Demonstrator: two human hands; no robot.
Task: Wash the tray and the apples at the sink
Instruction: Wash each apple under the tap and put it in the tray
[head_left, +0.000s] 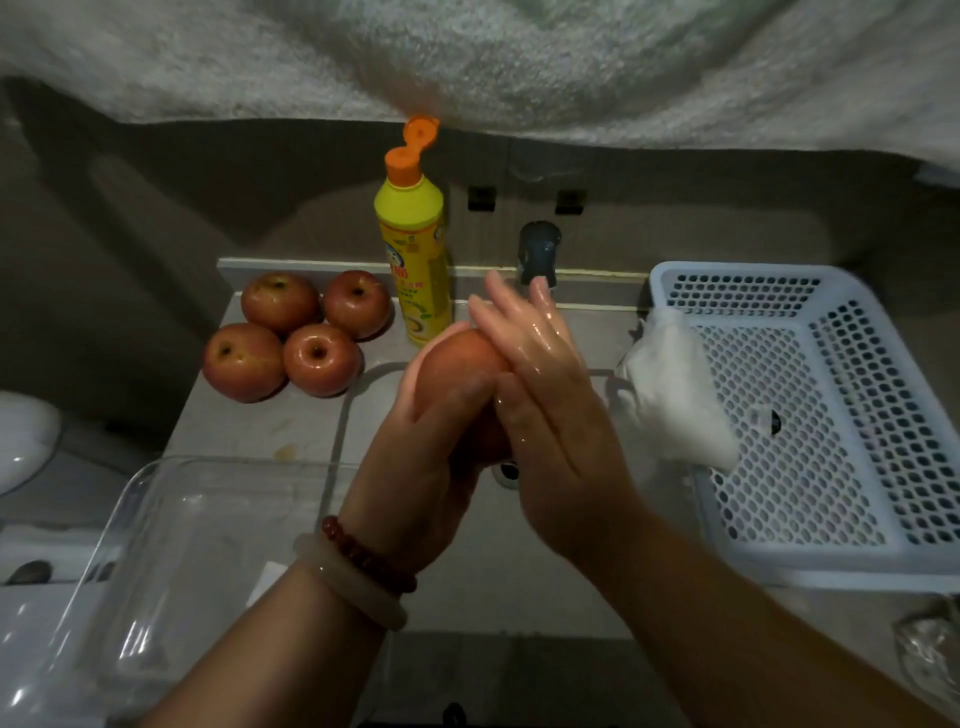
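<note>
Apple (457, 358) in the hands is held over the sink (519, 545), in front of the tap (539, 252). It is cupped from the left by the left hand (431, 441), whose fingers are curled round it, and it is pressed from the right by the right hand (545, 410), whose wet fingers are laid nearly straight across it. Much of the fruit is hidden between the two palms, so only its upper left side is seen.

Nearest to the viewer, left of the sink, a clear tray (171, 561) is set on the counter (244, 441); its near end is cut off by the edge of the view. Two bracelets (363, 577) are worn on the left wrist, just beside the tray's right rim. At the far right edge, near the sink's front corner, something crumpled and clear (930, 644) is seen, but it cannot be identified.

Right of the sink, a pale blue perforated basket (852, 405) is placed, and a white cloth (675, 395) is draped over its left rim towards the basin.

Further back, left of the sink, four more apples (296, 335) are grouped on the counter, touching one another in two rows. Between them and the tap, a yellow soap bottle (413, 260) is stood upright with its orange flip cap (413, 143) open. The tap itself is partly hidden by the raised fingertips of the right hand. Above everything, a pale fuzzy fabric (467, 62) is hung across the top of the view.
</note>
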